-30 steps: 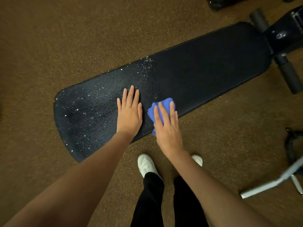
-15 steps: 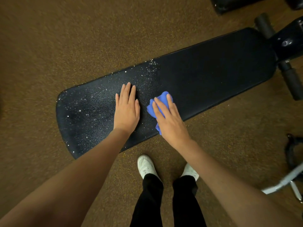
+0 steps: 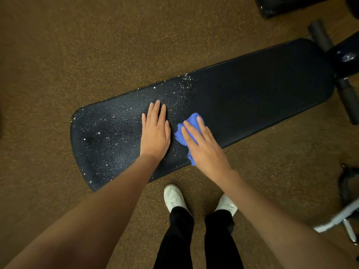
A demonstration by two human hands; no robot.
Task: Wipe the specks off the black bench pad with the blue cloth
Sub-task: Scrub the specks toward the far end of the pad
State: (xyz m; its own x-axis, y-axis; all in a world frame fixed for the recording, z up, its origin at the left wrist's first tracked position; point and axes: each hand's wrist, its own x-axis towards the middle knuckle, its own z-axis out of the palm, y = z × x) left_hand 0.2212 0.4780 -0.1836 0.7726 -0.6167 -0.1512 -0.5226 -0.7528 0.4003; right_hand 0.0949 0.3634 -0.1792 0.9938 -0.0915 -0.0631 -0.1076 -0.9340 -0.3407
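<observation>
The long black bench pad (image 3: 252,98) lies slantwise across the brown floor. White specks (image 3: 108,133) cover its left part up to a dense line near the far edge; the right part looks dark and plain. My left hand (image 3: 155,133) rests flat on the speckled part, fingers straight. Just to its right, my right hand (image 3: 204,146) presses the crumpled blue cloth (image 3: 181,135) onto the pad with straight fingers, near the pad's near edge. Most of the cloth is hidden under that hand.
The bench's dark frame and foam rollers (image 3: 347,100) stick out at the right end. A white metal bar (image 3: 338,218) and a dark object (image 3: 349,183) lie at the right edge. My white shoes (image 3: 173,197) stand on the brown floor just below the pad.
My right hand has turned and slid the blue cloth leftward along the pad's near edge, closer to the left hand. The left hand has stayed flat in place.
</observation>
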